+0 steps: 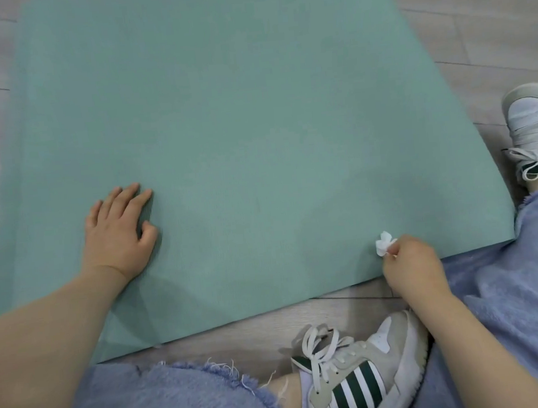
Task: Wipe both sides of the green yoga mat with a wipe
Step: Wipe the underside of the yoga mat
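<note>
You've got a pale wood-plank floor (489, 28) with the green mat (222, 126) spread flat on it; your two sneakers sit just off the mat's near-right corner.

Bare forearms without sleeves; light blue frayed-hem jeans (168, 404); pale grey-and-white sneakers (357, 375) with white laces and three dark green side stripes.
</note>
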Tool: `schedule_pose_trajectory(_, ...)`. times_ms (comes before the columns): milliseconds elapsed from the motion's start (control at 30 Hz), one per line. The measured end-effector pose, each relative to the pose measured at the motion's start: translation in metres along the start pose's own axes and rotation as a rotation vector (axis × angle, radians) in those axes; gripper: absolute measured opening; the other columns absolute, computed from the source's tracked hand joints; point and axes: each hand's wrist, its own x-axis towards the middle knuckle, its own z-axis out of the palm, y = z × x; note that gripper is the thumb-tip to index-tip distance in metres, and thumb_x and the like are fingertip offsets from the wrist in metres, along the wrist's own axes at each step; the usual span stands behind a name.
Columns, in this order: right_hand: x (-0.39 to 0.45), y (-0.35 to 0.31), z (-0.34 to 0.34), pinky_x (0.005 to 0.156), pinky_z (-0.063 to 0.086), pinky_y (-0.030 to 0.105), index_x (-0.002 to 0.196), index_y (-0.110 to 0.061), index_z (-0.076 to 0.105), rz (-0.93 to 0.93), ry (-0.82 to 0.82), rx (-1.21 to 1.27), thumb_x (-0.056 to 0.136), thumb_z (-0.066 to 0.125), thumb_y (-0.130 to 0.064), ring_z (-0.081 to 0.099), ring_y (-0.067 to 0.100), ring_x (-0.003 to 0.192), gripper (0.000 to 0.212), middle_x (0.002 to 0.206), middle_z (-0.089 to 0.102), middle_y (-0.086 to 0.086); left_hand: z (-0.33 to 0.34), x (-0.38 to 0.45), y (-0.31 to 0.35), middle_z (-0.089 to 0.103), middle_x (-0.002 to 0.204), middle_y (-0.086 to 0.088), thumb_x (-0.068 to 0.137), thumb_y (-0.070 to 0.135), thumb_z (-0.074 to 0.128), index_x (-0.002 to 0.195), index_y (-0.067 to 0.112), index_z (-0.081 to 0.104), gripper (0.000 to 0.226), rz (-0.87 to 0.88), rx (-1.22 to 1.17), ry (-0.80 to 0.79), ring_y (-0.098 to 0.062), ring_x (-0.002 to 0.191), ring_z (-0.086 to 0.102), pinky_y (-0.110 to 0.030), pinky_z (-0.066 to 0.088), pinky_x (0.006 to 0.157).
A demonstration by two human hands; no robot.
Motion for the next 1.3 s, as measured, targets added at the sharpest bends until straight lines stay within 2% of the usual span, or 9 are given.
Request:
schedule_pose_trajectory(133, -0.042, -0.052, 0.025, 0.070, 0.040, 0.027, 0.103, -0.008, 0.062, -0.206, -0.042, 0.057, 0.092, 0.048, -0.008, 0.062, 0.028, 0.094, 0.018, 0.101, 0.065, 0.010, 0.001, 0.000, -0.001, 0.042, 0.153, -0.005, 0.081, 0.034, 0.035, 0.143, 0.019, 0.050, 0.065, 0.008, 0.003, 0.003, -0.025, 0.145, 0.028, -0.037, 0.009, 0.119)
schedule_pose_trajectory(333, -0.110, -0.101, 0.045, 0.081, 0.040, 0.035, 0.116, -0.008, 0.050, -0.742, -0.413, -0.003, 0.092, 0.045, -0.015, 0.054, 0.030, 0.102, 0.026, 0.114, 0.052, 0.010, 0.000, 0.000, -0.001, 0.041, 0.153, -0.004, 0.081, 0.038, 0.033, 0.143, 0.020, 0.050, 0.066, -0.008, 0.002, -0.011, -0.024, 0.145, 0.028, -0.024, -0.003, 0.116)
schedule_pose_trajectory(600, 0.008, -0.124, 0.025, 0.059, 0.041, 0.033, 0.085, -0.006, 0.055, -1.165, -0.257, -0.039, 0.085, 0.058, -0.007, 0.057, 0.033, 0.072, 0.003, 0.087, 0.056, 0.014, 0.001, 0.000, -0.003, 0.045, 0.151, -0.004, 0.082, 0.037, 0.033, 0.140, 0.019, 0.053, 0.064, 0.009, -0.002, 0.000, -0.025, 0.144, 0.032, -0.039, 0.012, 0.119)
schedule_pose_trajectory(700, 0.094, -0.178, 0.018, 0.071, 0.039, 0.035, 0.093, -0.003, 0.057, -1.089, -0.085, -0.059, 0.087, 0.056, -0.008, 0.059, 0.035, 0.086, 0.008, 0.098, 0.058, 0.019, 0.001, 0.000, -0.004, 0.046, 0.150, -0.005, 0.082, 0.036, 0.034, 0.140, 0.019, 0.053, 0.064, 0.013, -0.001, 0.012, -0.026, 0.143, 0.034, -0.040, 0.012, 0.119)
schedule_pose_trajectory(833, 0.172, -0.197, 0.007, 0.079, 0.041, 0.037, 0.104, -0.005, 0.056, -0.556, 0.223, -0.022, 0.091, 0.059, -0.036, 0.057, 0.035, 0.098, 0.034, 0.108, 0.057, 0.019, 0.005, -0.001, 0.000, 0.048, 0.148, -0.008, 0.081, 0.034, 0.034, 0.138, 0.015, 0.055, 0.063, 0.039, 0.012, 0.039, -0.030, 0.141, 0.037, -0.045, 0.017, 0.118)
schedule_pose_trajectory(933, 0.131, -0.170, 0.017, 0.076, 0.043, 0.038, 0.103, -0.008, 0.056, -0.818, 0.177, -0.074, 0.087, 0.039, -0.045, 0.059, 0.033, 0.094, 0.043, 0.103, 0.059, 0.016, 0.006, 0.003, -0.001, 0.051, 0.144, -0.013, 0.079, 0.032, 0.035, 0.131, 0.010, 0.058, 0.061, 0.040, 0.064, 0.058, -0.034, 0.137, 0.041, -0.048, 0.023, 0.115)
schedule_pose_trajectory(1133, 0.015, -0.071, 0.003, 0.065, 0.045, 0.029, 0.093, -0.016, 0.051, -1.468, -0.496, -0.329, 0.096, 0.044, -0.025, 0.054, 0.018, 0.077, 0.012, 0.089, 0.054, 0.002, 0.008, 0.013, 0.053, 0.058, 0.128, -0.016, 0.075, 0.016, 0.035, 0.112, 0.008, 0.057, 0.044, 0.240, 0.045, 0.017, -0.036, 0.123, 0.052, -0.046, 0.037, 0.102)
schedule_pose_trajectory(1233, 0.079, -0.102, -0.007, 0.072, 0.040, 0.012, 0.089, -0.020, 0.064, -1.317, -0.264, -0.195, 0.096, 0.048, -0.029, 0.058, 0.006, 0.080, 0.019, 0.087, 0.061, -0.004, 0.022, -0.009, 0.106, 0.057, 0.134, -0.010, 0.074, 0.028, 0.043, 0.123, 0.015, 0.056, 0.052, 0.480, -0.001, -0.108, -0.032, 0.126, 0.053, -0.047, 0.037, 0.107)
schedule_pose_trajectory(1300, 0.145, -0.132, -0.008, 0.084, 0.042, 0.028, 0.101, -0.014, 0.066, -1.090, -0.087, -0.175, 0.091, 0.055, -0.014, 0.060, 0.027, 0.096, 0.015, 0.103, 0.062, 0.011, 0.030, -0.031, 0.142, 0.056, 0.138, -0.005, 0.078, 0.047, 0.047, 0.129, 0.018, 0.056, 0.059, 0.605, 0.014, -0.190, -0.027, 0.130, 0.051, -0.054, 0.039, 0.108)
